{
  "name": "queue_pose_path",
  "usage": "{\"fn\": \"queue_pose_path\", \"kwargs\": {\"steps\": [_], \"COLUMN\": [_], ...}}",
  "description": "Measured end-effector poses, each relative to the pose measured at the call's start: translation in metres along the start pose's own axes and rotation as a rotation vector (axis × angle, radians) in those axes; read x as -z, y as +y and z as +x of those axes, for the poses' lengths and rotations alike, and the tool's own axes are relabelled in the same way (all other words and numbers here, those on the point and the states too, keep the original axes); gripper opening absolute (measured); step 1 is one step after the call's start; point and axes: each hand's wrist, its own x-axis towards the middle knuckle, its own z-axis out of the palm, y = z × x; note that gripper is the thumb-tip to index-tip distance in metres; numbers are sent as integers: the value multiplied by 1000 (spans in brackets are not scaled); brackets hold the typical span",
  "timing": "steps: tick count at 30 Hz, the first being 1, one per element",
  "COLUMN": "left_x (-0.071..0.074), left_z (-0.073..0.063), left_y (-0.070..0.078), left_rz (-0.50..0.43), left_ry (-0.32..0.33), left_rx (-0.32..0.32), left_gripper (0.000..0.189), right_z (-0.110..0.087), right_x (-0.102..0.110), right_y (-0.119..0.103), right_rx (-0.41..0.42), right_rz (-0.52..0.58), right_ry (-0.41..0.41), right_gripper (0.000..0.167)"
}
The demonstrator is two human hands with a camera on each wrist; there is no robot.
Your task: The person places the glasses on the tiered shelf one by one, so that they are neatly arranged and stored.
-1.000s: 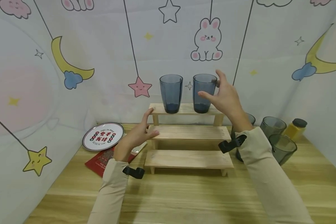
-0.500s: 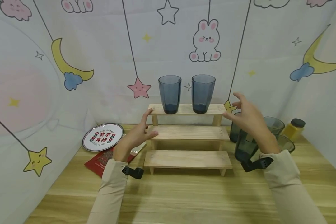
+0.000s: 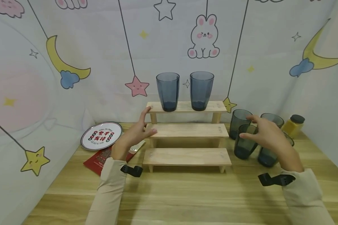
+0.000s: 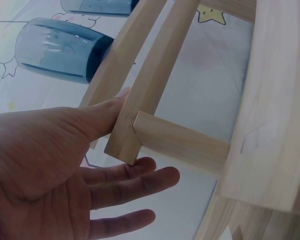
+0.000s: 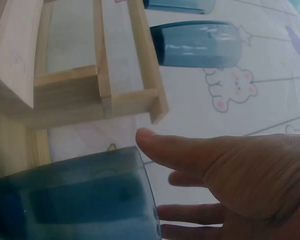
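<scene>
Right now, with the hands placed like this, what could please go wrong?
The right hand has its fingers at the rim of one gray glass; they might knock the second gray glass close behind it. The left hand is at the end of the wooden stand; a push there could perhaps shake the two blue glasses on its top step.

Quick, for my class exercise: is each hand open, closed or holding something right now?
Left hand: open, at one end of the wooden shelf.
Right hand: open, beside a glass, not gripping it.
</scene>
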Motion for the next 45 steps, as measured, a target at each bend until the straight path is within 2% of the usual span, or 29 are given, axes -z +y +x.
{"fn": "queue_pose_path", "kwargs": {"steps": [8, 17, 33, 38, 45], "left_x": [6, 10, 5, 3, 2], "left_z": [0, -3, -5, -3, 0], "left_y": [0, 2, -4, -3, -2], "left_rz": [17, 44, -1, 27, 30], "left_ry": [9, 13, 3, 10, 9], "left_rx": [-11, -10, -12, -5, -16], "left_gripper": [89, 88, 89, 89, 90], "right_z": [-2, 4, 0, -4, -13], "right_x": [-5, -14, -20, -14, 0], "right_y": [8, 9, -4, -16, -34], "right_rx": [7, -16, -2, 11, 33], "right_rz": [-11, -50, -30, -19, -44], "right_ry": [-42, -49, 57, 81, 163], "right_gripper": [84, 95, 91, 84, 81]}}
